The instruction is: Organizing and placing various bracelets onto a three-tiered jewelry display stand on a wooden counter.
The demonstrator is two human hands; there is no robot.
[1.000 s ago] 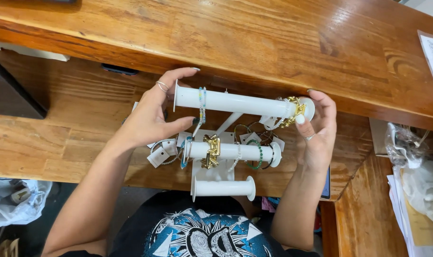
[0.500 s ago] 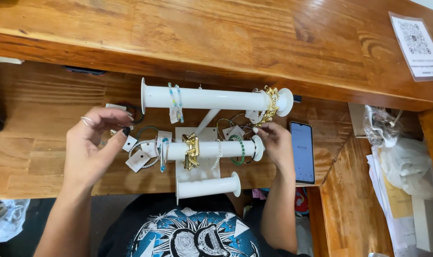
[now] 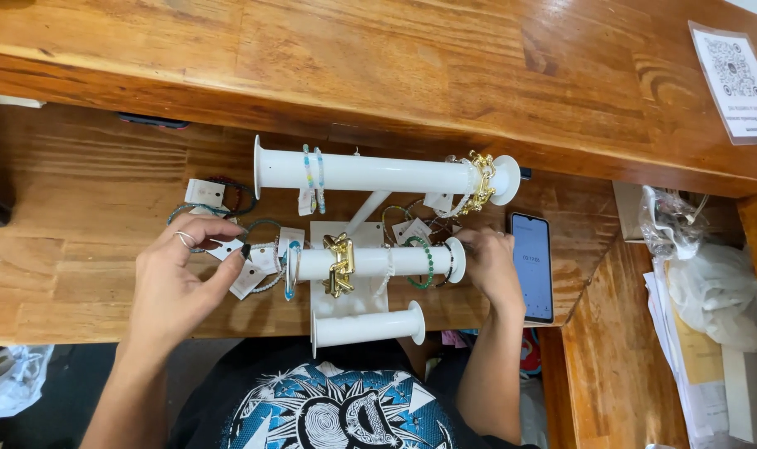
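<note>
White three-bar bracelet stand point(image 3: 351, 287) sits near the front edge of the lower wooden shelf point(image 3: 71, 208), under the overhanging countertop point(image 3: 395, 58). Left hand point(image 3: 179, 278) is at the stand's left, fingers point(image 3: 220, 229) loosely curled, tips touching a white tag point(image 3: 226, 248) in the heap of tagged bracelets point(image 3: 254, 249) lying on the shelf; pinch not clearly closed, can't tell if it holds anything. Right hand point(image 3: 491, 266) is at the right end of the middle bar, fingertips against the end disc and the dark bracelet point(image 3: 450, 262) there; grip hidden. Middle bar carries gold chain bracelet point(image 3: 339, 264) and green beaded bracelet point(image 3: 420, 262). Top bar has blue beaded bracelets point(image 3: 314, 179) and a gold chain point(image 3: 482, 183). Bottom bar bare. Phone point(image 3: 532, 266) lies just right of the right hand.
</note>
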